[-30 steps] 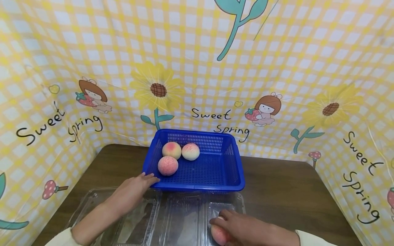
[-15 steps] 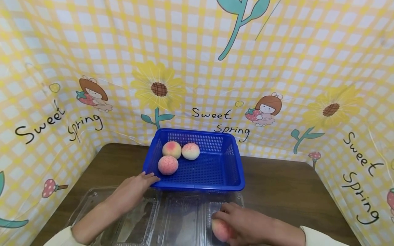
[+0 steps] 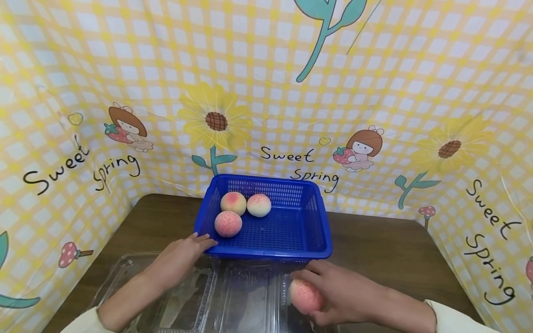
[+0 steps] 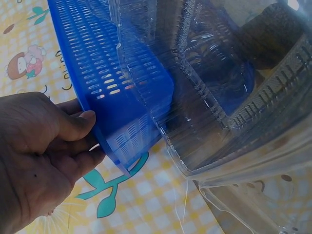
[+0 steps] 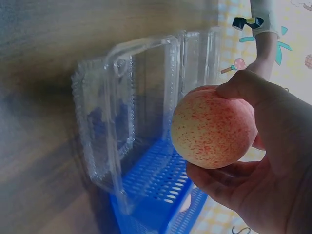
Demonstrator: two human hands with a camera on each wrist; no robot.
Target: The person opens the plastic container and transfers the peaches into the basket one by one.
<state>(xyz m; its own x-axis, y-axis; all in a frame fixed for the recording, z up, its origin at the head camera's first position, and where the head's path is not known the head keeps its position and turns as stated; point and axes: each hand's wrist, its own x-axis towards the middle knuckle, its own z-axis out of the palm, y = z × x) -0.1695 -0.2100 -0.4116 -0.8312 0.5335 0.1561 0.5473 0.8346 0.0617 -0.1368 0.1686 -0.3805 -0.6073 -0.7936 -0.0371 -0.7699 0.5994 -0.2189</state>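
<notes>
My right hand (image 3: pixel 339 289) grips a pink and cream peach (image 3: pixel 306 296) above the right part of the clear plastic containers (image 3: pixel 245 296). In the right wrist view the speckled peach (image 5: pixel 214 127) sits between the thumb and the fingers, held apart from the plastic. My left hand (image 3: pixel 183 252) is at the near left corner of the blue basket (image 3: pixel 266 253). The left wrist view shows the thumb and fingers of that hand (image 4: pixel 48 141) pinching the rim of the basket (image 4: pixel 92 117). Three more peaches, one of them pink (image 3: pixel 228 224), lie together in the basket's left part.
The containers spread over the near side of the brown table (image 3: pixel 383 245), with one lidless-looking tray (image 3: pixel 137 263) under the left forearm. A yellow checked cloth (image 3: pixel 275 111) hangs behind the basket and along both sides.
My right hand has lifted the peach from the right-hand container and carried it slightly forward and right. The left hand and the basket have stayed in place.
</notes>
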